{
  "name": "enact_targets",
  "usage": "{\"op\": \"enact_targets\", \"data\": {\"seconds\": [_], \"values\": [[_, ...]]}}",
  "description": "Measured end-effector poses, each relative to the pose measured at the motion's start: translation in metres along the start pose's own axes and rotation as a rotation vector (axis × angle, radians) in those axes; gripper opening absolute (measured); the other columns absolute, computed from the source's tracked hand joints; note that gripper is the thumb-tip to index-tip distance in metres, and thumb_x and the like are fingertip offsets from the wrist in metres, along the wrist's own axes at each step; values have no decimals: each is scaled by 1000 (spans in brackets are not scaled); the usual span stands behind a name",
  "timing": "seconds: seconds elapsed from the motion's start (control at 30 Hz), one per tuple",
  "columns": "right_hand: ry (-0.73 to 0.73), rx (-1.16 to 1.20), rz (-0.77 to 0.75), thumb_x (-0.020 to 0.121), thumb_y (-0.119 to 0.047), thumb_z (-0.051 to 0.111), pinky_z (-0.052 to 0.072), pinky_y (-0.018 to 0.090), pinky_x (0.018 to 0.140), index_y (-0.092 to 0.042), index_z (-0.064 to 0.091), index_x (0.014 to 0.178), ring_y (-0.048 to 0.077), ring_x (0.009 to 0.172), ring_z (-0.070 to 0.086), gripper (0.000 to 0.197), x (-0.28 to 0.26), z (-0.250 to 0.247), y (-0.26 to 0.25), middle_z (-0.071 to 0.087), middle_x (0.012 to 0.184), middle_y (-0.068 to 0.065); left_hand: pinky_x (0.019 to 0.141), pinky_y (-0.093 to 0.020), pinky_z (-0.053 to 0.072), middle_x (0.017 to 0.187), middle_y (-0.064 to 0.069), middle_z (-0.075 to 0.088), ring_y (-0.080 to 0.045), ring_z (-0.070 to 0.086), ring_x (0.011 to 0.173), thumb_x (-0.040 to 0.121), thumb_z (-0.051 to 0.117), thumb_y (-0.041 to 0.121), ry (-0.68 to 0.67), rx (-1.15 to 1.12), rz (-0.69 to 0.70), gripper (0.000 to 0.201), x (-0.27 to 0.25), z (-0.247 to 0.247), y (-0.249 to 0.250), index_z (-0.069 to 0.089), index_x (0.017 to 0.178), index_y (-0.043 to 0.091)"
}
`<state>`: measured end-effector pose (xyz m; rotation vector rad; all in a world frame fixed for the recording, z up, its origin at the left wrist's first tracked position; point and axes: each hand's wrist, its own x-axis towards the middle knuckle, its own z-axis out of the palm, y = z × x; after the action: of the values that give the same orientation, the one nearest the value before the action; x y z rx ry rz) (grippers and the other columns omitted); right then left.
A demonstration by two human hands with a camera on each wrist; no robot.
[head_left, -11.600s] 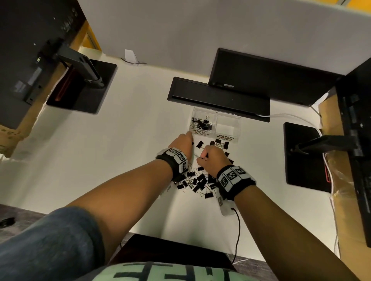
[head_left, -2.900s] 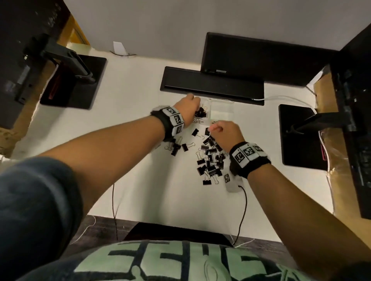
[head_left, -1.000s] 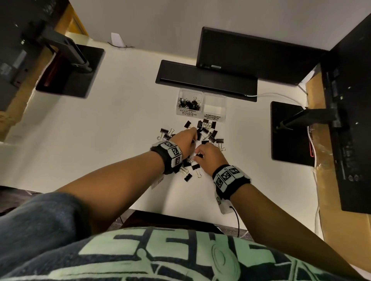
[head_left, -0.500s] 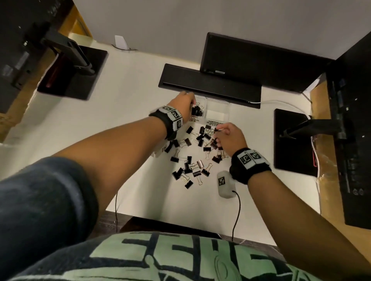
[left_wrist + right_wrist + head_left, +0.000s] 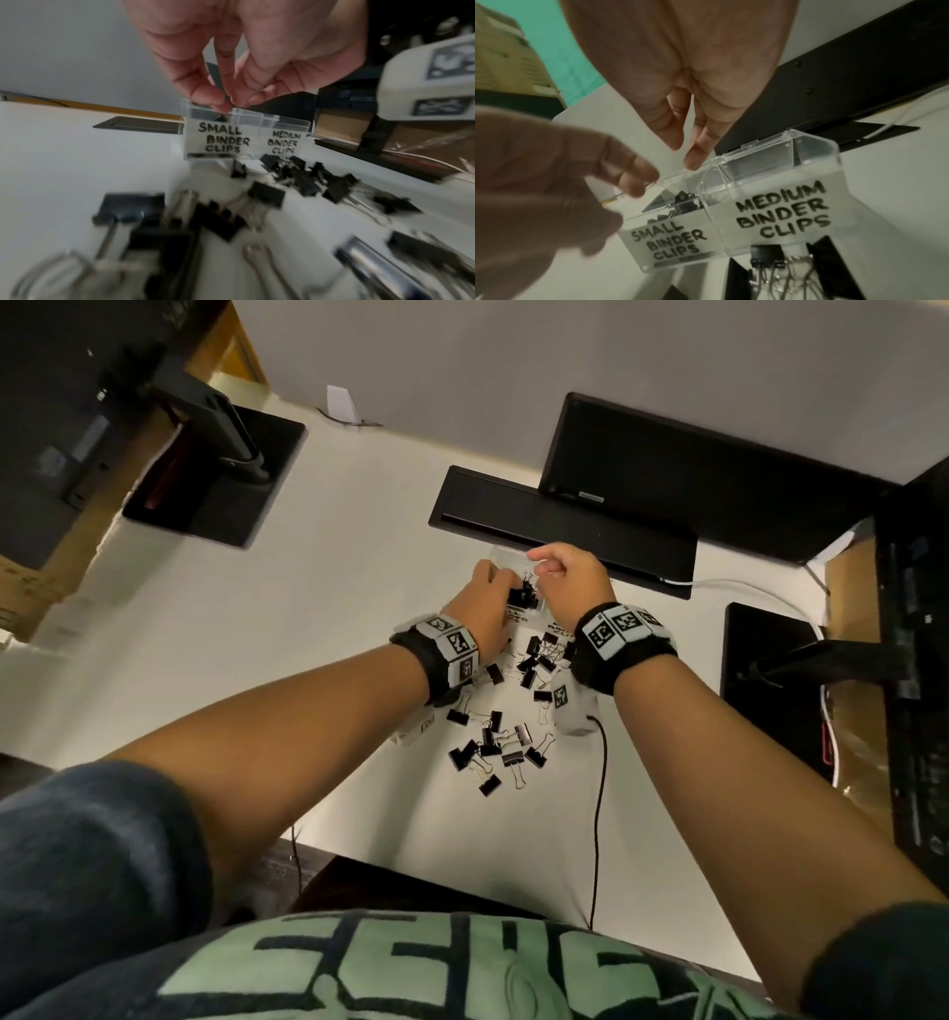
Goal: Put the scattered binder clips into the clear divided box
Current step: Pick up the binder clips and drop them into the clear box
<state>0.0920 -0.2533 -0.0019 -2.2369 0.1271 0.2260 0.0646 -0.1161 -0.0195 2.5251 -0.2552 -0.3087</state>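
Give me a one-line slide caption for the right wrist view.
Both hands over the clear divided box: small binder clips fill the "SMALL" compartment, "MEDIUM" looks empty.

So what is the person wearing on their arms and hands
Both forearms are bare. Each wrist has a black band carrying white blocks printed with black square markers; the right band matches. The left hand and right hand wear no gloves. A dark blue sleeve covers the left upper arm.
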Motion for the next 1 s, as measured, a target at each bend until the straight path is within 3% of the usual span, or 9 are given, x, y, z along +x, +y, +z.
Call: {"op": "enact_targets", "data": {"seconds": [0.13, 0.2, 0.33, 0.5, 0.57, 0.63, 0.73, 0.9, 1.0], "values": [[91, 39, 23, 90, -9, 47, 55, 33, 83, -26, 65, 99, 15, 89, 63, 26, -18, -10, 17, 63, 94, -5, 82, -30, 55, 122, -6, 45, -14, 55, 85, 88, 55, 6, -75, 0, 35, 28, -25, 26, -3, 50, 114, 14], [99, 10, 51, 91, -10, 49, 54, 31, 83, -26, 66, 93, 14, 88, 61, 23, -37, -13, 30, 63, 93, -6, 83, -35, 55, 116, -6, 48, -18, 56, 91, 89, 54, 9, -122, 26, 54, 26, -34, 42, -2, 51, 114, 16], [-7, -116, 72, 89, -4, 53, 50, 29, 91, -17, 71, 93, 16, 97, 60, 22, -70, -4, 59, 64, 107, 3, 76, -41, 55, 112, -8, 47, -24, 55, 92, 90, 53, 14, -144, 70, 58, 28, -41, 59, 8, 51, 118, 18], [-102, -310, 4, 83, 0, 59, 46, 26, 84, -11, 67, 106, 20, 91, 55, 27, -80, 11, 77, 55, 102, 7, 70, -43, 56, 107, -11, 46, -28, 56, 80, 82, 60, 6, -183, 144, 49, 29, -38, 62, 7, 53, 109, 11], [-80, -318, -8, 83, -3, 61, 48, 30, 82, -8, 66, 101, 18, 84, 51, 20, -79, 13, 79, 51, 94, 4, 71, -43, 55, 107, -11, 46, -30, 57, 83, 80, 61, 4, -200, 141, 40, 28, -39, 60, 4, 52, 105, 10], [-67, -293, 4, 83, -7, 64, 46, 26, 73, -7, 66, 91, 15, 78, 50, 8, -78, 14, 79, 51, 85, 0, 72, -42, 54, 108, -12, 48, -30, 56, 90, 81, 58, 7, -198, 146, 23, 25, -41, 56, 0, 51, 104, 10], [-59, -154, 96, 83, -13, 66, 46, 19, 65, -9, 67, 79, 15, 72, 56, 5, -80, 11, 79, 60, 74, -2, 76, -41, 53, 113, -12, 48, -30, 53, 100, 81, 59, 16, -208, 214, -4, 31, -46, 50, -5, 51, 111, 10], [-21, 344, 383, 84, -13, 64, 53, 33, 71, -12, 71, 89, 17, 65, 59, 9, -81, -8, 89, 68, 79, 8, 81, -42, 51, 116, -11, 48, -29, 51, 104, 89, 52, 23, -178, 210, 32, 31, -51, 43, 1, 50, 115, 8], [57, 654, 450, 88, -1, 54, 51, 22, 55, -9, 70, 89, 18, 59, 55, 18, -86, -26, 93, 62, 81, 12, 85, -41, 50, 116, -10, 47, -27, 49, 106, 87, 56, 21, -211, 184, 90, 30, -47, 45, 9, 51, 114, 10]]}}
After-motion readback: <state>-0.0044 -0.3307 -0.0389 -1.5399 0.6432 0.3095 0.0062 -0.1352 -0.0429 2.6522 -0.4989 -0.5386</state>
